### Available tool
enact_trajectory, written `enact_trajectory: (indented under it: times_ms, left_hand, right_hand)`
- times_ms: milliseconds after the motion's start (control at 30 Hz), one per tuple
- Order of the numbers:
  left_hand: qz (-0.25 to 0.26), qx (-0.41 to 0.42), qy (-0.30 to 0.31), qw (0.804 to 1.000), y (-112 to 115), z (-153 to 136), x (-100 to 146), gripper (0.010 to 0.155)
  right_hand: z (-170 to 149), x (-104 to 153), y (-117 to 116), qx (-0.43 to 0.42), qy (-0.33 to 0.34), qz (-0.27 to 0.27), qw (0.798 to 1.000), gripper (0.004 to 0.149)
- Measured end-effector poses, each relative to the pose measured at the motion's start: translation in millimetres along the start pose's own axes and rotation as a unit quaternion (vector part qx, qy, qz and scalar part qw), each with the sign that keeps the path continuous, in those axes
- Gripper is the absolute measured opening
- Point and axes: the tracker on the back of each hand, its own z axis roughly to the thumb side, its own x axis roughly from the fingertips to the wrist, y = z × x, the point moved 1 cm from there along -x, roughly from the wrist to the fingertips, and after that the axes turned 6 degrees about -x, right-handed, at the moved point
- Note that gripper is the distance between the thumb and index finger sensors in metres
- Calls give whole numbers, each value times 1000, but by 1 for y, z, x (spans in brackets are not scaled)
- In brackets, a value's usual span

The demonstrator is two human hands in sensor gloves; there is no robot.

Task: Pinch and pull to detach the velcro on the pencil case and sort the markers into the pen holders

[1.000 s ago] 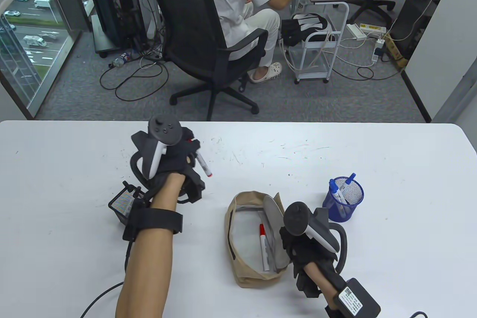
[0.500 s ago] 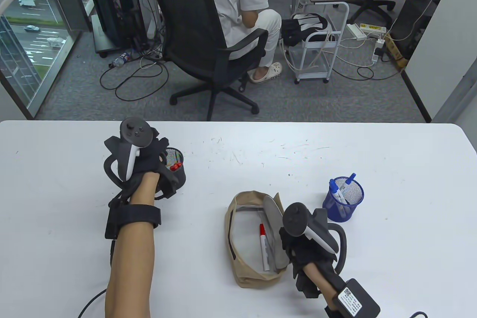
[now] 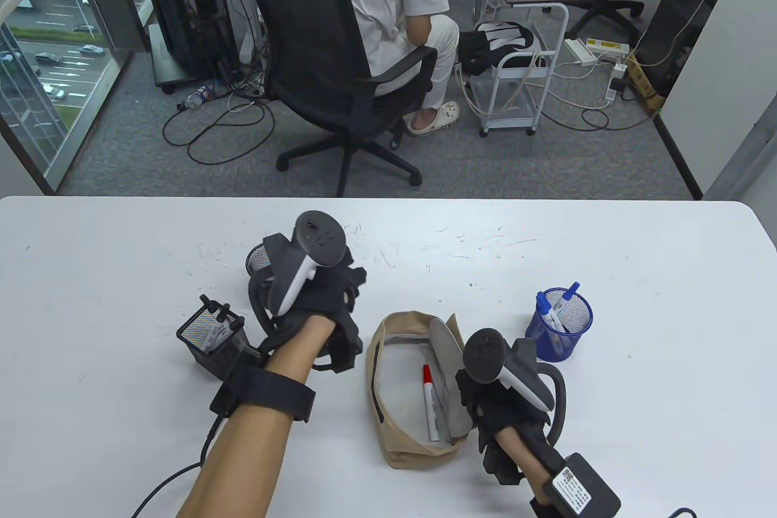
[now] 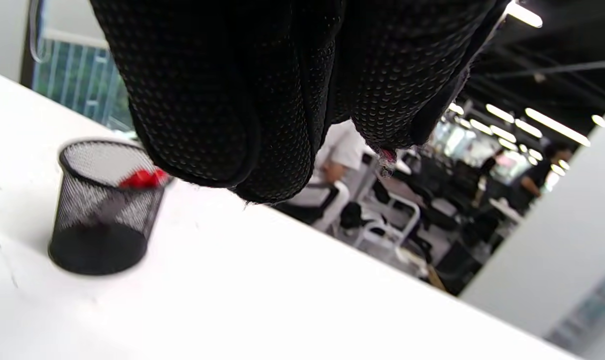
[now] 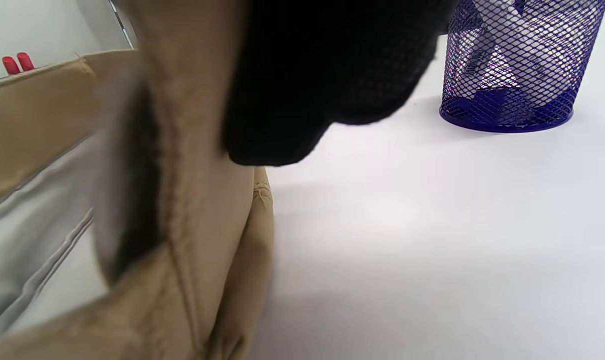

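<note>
The tan pencil case [image 3: 400,451] lies open near the table's front, with one red-capped marker [image 3: 430,399] inside. My right hand [image 3: 479,402] holds the case's flap [image 5: 202,210] at its right side, a gloved finger [image 5: 322,75] lying over the flap edge. My left hand [image 3: 343,290] hangs empty just left of the case, its fingers [image 4: 232,100] relaxed. Behind it stands the round black mesh holder [image 3: 260,258], half hidden in the table view. In the left wrist view that holder [image 4: 102,210] shows red caps [image 4: 143,178] inside.
A square black holder [image 3: 206,342] with black markers stands left of my left forearm. A blue mesh holder [image 3: 561,330] with blue-capped markers stands right of the case. A person sits on an office chair [image 3: 328,74] beyond the table's far edge.
My left hand carried a red marker to the round black holder, left it there and has come back right toward the case, empty. The right hand has stayed on the flap.
</note>
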Motion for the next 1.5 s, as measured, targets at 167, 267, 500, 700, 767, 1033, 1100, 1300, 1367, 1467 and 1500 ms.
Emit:
enact_trajectory:
  times_ms: [167, 267, 500, 700, 767, 1033, 1100, 1300, 1367, 1467, 1500]
  left_hand:
    - [-71, -5, 18, 997, 40, 30, 19, 56]
    - [-115, -7, 7, 993, 61, 39, 22, 57]
    - [-199, -46, -24, 979, 109, 51, 13, 59]
    - [-255, -80, -58, 962, 152, 51, -6, 62]
    - [-269, -93, -68, 956, 167, 51, -12, 64]
    - [-245, -234, -98, 936, 207, 72, -27, 80]
    - [-231, -271, -100, 929, 213, 77, -27, 78]
    - [-274, -190, -80, 940, 206, 70, -30, 78]
    - [-267, -130, -62, 953, 186, 66, -30, 76]
    - [-225, -45, -27, 973, 128, 54, -36, 65]
    - [-208, -19, -24, 978, 109, 49, -39, 60]
  right_hand:
    - [-1, 0, 1, -4, 0, 2, 1000, 53]
    - [-2, -1, 1, -6, 0, 4, 1000, 53]
    - [-3, -1, 3, -11, 1, 8, 1000, 53]
    - [-4, -2, 3, -12, 2, 11, 1000, 53]
    - [-4, -2, 3, -13, 2, 13, 1000, 53]
    - [-5, -2, 4, -16, 1, 15, 1000, 53]
    - [-5, -2, 4, -16, 2, 15, 1000, 53]
    - [-5, -2, 4, -17, -1, 14, 1000, 53]
    - [-6, -3, 5, -17, -2, 14, 1000, 53]
    - [-9, -4, 6, -26, -5, 19, 999, 53]
    - [-10, -5, 6, -28, -6, 19, 999, 53]
